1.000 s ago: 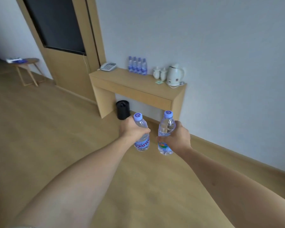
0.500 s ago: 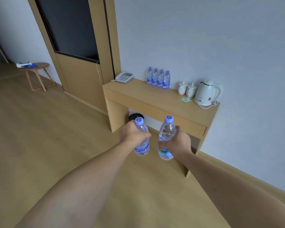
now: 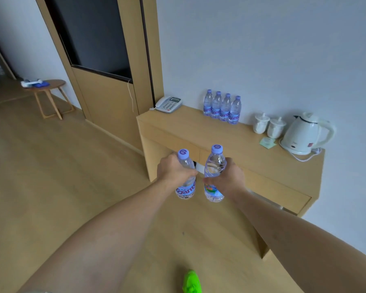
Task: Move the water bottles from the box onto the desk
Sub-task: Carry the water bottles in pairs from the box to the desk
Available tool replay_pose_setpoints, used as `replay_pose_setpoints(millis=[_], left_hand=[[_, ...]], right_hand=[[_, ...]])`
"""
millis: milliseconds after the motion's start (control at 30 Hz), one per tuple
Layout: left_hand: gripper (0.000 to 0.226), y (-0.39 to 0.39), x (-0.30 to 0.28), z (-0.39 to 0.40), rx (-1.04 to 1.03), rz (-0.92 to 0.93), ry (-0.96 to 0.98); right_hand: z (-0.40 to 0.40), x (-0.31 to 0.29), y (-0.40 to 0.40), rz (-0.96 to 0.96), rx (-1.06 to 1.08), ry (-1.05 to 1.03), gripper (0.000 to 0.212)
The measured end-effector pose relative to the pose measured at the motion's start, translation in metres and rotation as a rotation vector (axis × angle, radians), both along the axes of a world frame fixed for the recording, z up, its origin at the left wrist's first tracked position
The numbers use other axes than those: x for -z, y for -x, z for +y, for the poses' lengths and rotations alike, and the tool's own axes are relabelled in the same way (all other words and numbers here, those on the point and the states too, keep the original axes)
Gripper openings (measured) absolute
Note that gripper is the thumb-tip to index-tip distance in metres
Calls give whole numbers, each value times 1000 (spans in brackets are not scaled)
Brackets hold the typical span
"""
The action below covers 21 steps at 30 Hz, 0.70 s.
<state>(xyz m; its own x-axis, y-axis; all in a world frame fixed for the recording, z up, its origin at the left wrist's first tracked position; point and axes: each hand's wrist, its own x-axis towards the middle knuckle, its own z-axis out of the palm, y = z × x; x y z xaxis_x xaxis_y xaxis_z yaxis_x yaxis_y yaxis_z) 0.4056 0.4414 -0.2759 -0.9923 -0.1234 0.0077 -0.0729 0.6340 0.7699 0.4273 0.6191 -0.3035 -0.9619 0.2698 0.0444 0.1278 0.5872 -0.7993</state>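
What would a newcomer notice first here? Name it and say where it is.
Two outstretched hands at centre, each gripping an upright water bottle: the left hand holds one bottle, the right hand another. Beyond them, four matching bottles stand in a row on the desk by the wall, beside a white kettle.

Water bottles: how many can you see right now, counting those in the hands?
6. Four stand in a row on the desk against the wall. The left hand holds one, the right hand another.
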Motion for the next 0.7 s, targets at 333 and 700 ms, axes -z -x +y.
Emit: replay_pose_setpoints(millis=[333,700], left_hand=[[42,222,-26,3,-22,23,40],[49,412,1,17,61,1,6]], right_hand=[[12,-12,221,-1,27,19,73],[23,7,389,-32,97,-11,80]])
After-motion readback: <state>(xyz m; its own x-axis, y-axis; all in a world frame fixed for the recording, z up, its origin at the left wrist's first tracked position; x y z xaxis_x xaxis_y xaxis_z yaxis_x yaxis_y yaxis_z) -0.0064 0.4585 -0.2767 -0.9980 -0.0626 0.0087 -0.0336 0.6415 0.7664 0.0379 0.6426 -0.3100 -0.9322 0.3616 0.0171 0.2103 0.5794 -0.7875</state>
